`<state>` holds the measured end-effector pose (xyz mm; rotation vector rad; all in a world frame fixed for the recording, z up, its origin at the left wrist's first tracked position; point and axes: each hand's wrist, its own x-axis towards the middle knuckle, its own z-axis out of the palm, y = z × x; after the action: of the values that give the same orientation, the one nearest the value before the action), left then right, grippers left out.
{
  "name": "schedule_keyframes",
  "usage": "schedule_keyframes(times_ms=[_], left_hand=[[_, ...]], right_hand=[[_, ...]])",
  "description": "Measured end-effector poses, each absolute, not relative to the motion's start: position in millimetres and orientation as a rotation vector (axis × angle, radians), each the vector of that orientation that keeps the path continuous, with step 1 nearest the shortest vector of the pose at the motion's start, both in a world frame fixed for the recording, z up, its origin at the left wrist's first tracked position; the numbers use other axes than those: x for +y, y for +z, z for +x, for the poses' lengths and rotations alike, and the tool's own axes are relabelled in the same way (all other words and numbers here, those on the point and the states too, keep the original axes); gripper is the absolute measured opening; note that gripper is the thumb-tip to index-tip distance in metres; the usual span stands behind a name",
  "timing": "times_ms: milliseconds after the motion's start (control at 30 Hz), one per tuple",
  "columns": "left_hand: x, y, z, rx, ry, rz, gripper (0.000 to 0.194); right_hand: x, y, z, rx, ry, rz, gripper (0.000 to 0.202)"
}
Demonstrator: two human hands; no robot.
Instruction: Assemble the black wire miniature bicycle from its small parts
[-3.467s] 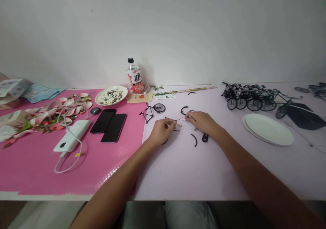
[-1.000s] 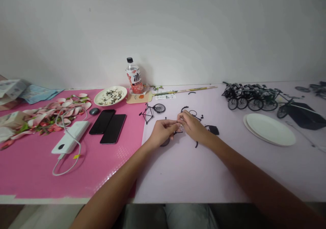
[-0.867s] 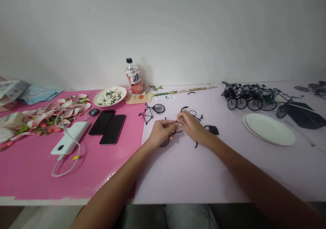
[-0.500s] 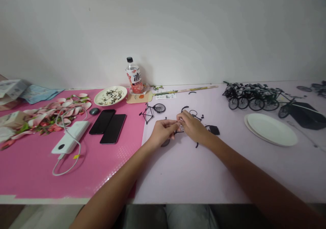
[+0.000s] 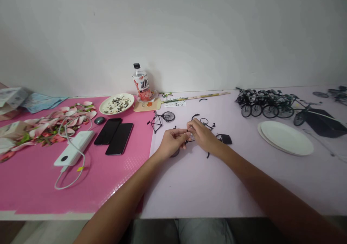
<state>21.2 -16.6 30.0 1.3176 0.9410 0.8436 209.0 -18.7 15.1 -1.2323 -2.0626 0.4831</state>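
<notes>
Power bank (image 5: 74, 148): no brand readable. Bottle (image 5: 142, 86): bold dark lettering on red-and-white label, not legible with certainty. Toy bike frame (image 5: 155, 123) lies left of the hands, one wheel (image 5: 168, 116) at its right end, no second seen on it; judged part-built. Printed card (image 5: 173, 104) behind: text too small. Left hand (image 5: 172, 141): fingers pinched closed, tips meeting the right hand's. Right hand (image 5: 202, 133): likewise pinched closed; cannot tell what, if anything, either grips. Loose around it: curved black strip (image 5: 203, 100), flat black piece (image 5: 226, 139); judged not yet fitted. Right: row of toy bikes (image 5: 267, 105), standing close together, apparently finished; no markings readable.
</notes>
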Motion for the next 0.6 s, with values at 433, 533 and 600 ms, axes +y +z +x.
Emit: schedule_keyframes(times_ms=[433, 533, 600], left_hand=[[-17.4, 23.3, 22.6, 0.917, 0.894, 1.381, 0.056], [-17.7, 22.9, 23.5, 0.933, 0.905, 1.379, 0.055], [-18.5, 23.1, 24.0, 0.947, 0.904, 1.404, 0.053]], right_hand=[[-18.3, 16.5, 206.9, -2.0, 0.525, -1.224, 0.016], [-17.9, 15.6, 207.5, -2.02, 0.506, -1.221, 0.016], [-17.6, 14.7, 208.2, -2.028, 0.484, -1.22, 0.014]])
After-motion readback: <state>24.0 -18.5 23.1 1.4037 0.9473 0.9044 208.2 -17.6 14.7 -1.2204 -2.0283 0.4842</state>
